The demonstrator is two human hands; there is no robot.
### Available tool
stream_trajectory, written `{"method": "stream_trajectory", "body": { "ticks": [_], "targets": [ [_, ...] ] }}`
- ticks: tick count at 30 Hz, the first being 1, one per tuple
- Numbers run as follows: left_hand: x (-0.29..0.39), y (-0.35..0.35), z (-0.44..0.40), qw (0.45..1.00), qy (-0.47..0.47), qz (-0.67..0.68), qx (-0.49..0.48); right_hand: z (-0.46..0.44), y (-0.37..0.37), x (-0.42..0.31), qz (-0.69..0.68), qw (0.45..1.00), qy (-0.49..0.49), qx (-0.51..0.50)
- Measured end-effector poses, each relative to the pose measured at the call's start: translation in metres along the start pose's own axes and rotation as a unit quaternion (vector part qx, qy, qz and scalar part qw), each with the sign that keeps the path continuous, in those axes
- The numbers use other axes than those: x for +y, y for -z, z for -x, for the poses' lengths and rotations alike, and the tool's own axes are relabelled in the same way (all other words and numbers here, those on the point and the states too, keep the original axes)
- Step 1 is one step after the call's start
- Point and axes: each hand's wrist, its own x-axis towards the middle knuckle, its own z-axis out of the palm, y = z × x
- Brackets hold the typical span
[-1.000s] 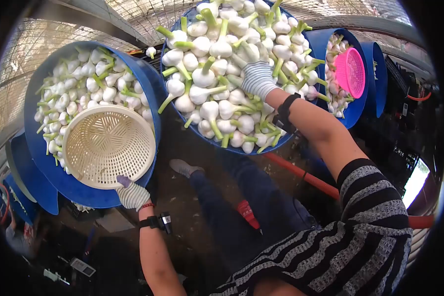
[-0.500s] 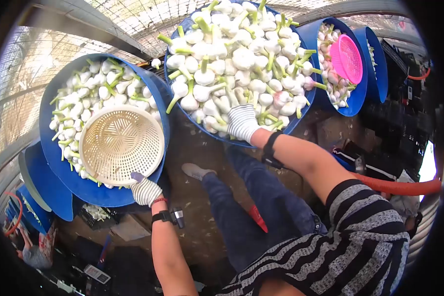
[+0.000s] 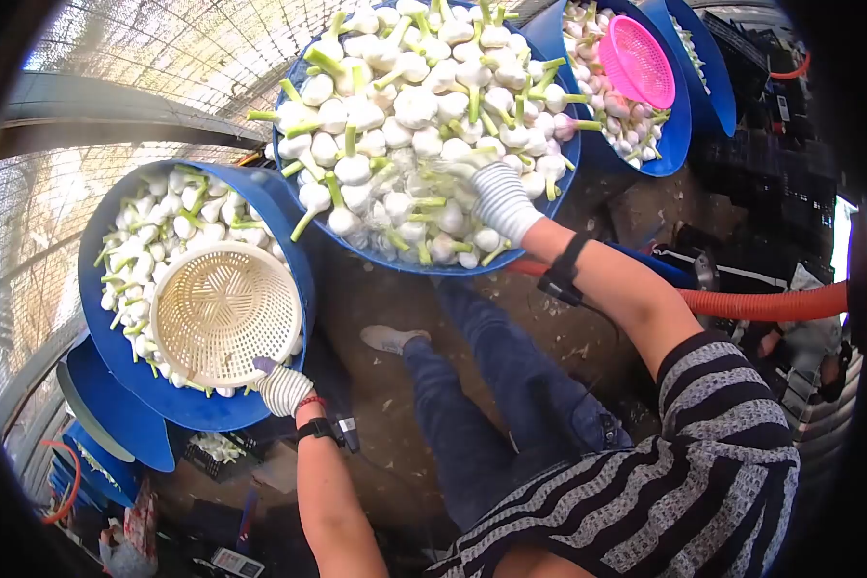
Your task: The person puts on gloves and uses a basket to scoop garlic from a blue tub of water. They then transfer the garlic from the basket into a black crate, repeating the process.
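Left hand (image 3: 285, 390) grips the near rim of the cream basket (image 3: 226, 315); right hand (image 3: 503, 200), fingers hidden, is nearer the garlic (image 3: 415, 107) in the far blue tub (image 3: 395, 265).

A cream perforated plastic basket (image 3: 226, 313) sits on white garlic bulbs (image 3: 159, 217) inside a blue plastic tub (image 3: 197, 409) at the left. Right of it and farther forward, a second blue plastic tub (image 3: 395, 262) holds heaped white garlic with green stems (image 3: 416, 106); beyond that, farther right, a bright pink plastic strainer (image 3: 636, 61) rests on garlic in a third blue plastic tub (image 3: 672, 149).
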Motion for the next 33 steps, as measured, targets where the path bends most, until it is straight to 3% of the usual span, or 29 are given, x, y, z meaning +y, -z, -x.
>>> {"method": "stream_trajectory", "body": {
  "ticks": [2,5,7,8,11,15,17,19,24,27,30,31,33],
  "targets": [
    [-0.014,-0.012,-0.012,0.999,0.009,-0.017,-0.030,0.009,-0.007,0.039,-0.013,0.993,-0.114,0.024],
    [-0.022,-0.020,-0.018,1.000,0.003,0.012,-0.028,-0.003,-0.014,0.036,-0.034,0.985,-0.084,0.146],
    [-0.018,-0.016,-0.015,1.000,-0.004,0.019,-0.024,-0.029,-0.015,0.013,-0.066,0.991,-0.082,0.080],
    [-0.013,-0.012,-0.011,1.000,-0.010,0.009,-0.024,-0.045,-0.026,0.012,-0.008,0.996,-0.088,-0.007],
    [-0.013,-0.011,-0.012,1.000,-0.011,-0.014,-0.018,-0.068,-0.038,-0.004,0.038,0.997,-0.065,-0.035],
    [-0.022,-0.020,-0.018,1.000,-0.011,-0.017,0.008,-0.064,-0.035,-0.010,-0.043,0.994,-0.080,0.056],
    [-0.025,-0.020,-0.018,1.000,-0.012,-0.005,0.004,-0.073,-0.036,-0.011,-0.021,0.994,-0.069,0.082],
    [-0.022,-0.020,-0.017,1.000,-0.013,0.008,0.001,-0.086,-0.035,-0.014,0.124,0.988,-0.089,-0.003],
    [-0.015,-0.014,-0.013,1.000,-0.003,-0.017,-0.007,-0.090,-0.061,-0.015,0.167,0.979,-0.073,0.087],
    [-0.022,-0.022,-0.017,1.000,-0.014,0.003,0.018,-0.086,-0.058,-0.012,0.084,0.983,-0.074,0.147],
    [-0.029,-0.028,-0.020,0.999,-0.035,-0.002,0.040,-0.063,-0.044,-0.014,-0.189,0.963,-0.146,0.129],
    [-0.027,-0.027,-0.019,0.999,-0.035,0.002,0.039,-0.047,-0.029,-0.016,-0.185,0.961,-0.150,0.138],
    [-0.022,-0.021,-0.019,0.998,-0.053,-0.015,0.011,0.004,0.006,-0.026,-0.492,0.843,-0.204,0.076]
  ]
}}
